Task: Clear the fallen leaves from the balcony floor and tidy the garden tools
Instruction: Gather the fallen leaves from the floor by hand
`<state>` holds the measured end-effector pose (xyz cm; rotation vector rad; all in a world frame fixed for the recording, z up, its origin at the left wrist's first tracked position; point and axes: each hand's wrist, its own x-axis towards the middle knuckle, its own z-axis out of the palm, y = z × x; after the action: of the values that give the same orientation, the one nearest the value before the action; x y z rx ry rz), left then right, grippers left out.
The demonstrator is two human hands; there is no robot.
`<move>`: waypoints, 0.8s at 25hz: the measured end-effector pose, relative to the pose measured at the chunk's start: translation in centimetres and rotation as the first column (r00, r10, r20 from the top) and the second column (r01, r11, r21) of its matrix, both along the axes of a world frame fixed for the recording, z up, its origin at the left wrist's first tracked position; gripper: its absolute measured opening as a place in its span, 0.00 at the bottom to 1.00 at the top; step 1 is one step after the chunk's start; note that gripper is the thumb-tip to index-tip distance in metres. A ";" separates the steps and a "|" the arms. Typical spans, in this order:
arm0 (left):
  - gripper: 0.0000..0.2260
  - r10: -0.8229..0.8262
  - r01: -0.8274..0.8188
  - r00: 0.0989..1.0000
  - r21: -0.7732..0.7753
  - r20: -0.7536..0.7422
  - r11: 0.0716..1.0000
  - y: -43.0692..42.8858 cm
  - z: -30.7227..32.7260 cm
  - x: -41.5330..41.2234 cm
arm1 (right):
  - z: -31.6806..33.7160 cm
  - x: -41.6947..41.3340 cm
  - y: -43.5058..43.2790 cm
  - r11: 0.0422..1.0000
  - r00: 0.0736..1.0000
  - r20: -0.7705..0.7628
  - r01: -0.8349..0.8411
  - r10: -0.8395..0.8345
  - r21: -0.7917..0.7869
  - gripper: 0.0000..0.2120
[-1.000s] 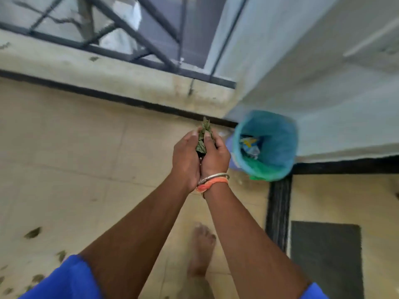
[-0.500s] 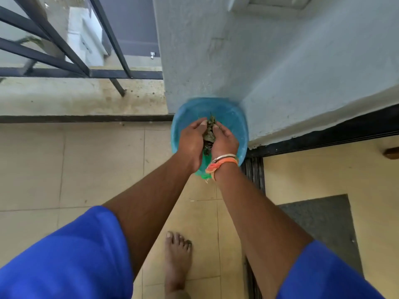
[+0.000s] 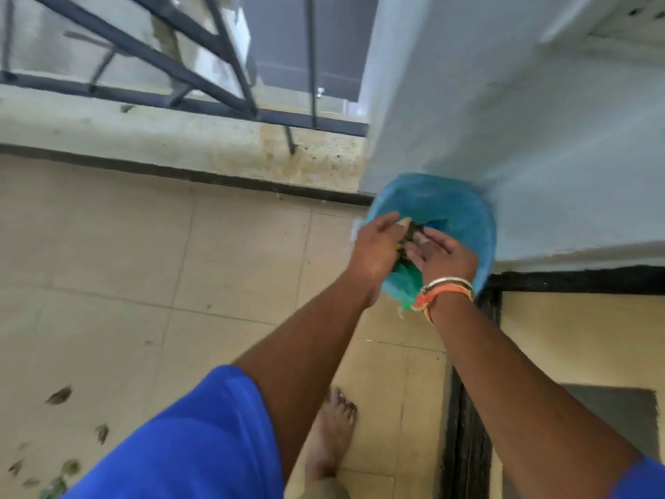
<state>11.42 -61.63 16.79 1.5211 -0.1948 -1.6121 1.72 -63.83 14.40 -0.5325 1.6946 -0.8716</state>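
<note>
Over the bin (image 3: 464,210), tucked in the corner against the wall (image 3: 521,138): left hand (image 3: 376,252) and right hand (image 3: 444,255), grips part-open, palms facing, leaves (image 3: 410,235) loose between. More leaves (image 3: 59,396) on the floor (image 3: 144,264), far left, near the frame's edge. Bare tile between, ledge (image 3: 180,135) beyond.

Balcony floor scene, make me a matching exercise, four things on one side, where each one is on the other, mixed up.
Things:
1. bin
2. fallen leaves
3. grey mat
4. bangle

Places:
A. on the right wrist
B. in the corner by the wall
C. on the tiles at lower left
D. past the black door track, lower right

Pairs: 1-B, 2-C, 3-D, 4-A
</note>
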 end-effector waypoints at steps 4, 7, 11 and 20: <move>0.12 0.189 -0.189 0.982 -0.026 0.027 0.982 5.9 1.2 6.7 | 0.8 8.8 4.9 0.967 0.967 -0.101 -0.242 0.234 -0.079 0.08; 0.11 0.338 -0.342 0.937 0.039 0.086 0.939 14.0 0.4 13.7 | -0.5 16.5 12.1 0.869 0.866 -0.077 -0.495 0.494 0.006 0.11; 0.09 0.514 -0.528 0.849 0.135 0.124 0.838 28.5 -2.3 21.4 | -3.0 25.6 24.2 0.606 0.605 -0.051 -0.786 0.795 0.127 0.09; 0.09 0.582 -0.651 0.755 0.241 0.301 0.720 56.1 -10.2 32.4 | -10.7 40.4 48.1 -0.012 -0.028 -0.065 -0.970 0.997 0.243 0.08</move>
<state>43.84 -5.55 6.55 1.7600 0.4721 -0.9647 42.08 -15.69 3.67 -1.5672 0.9858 0.4753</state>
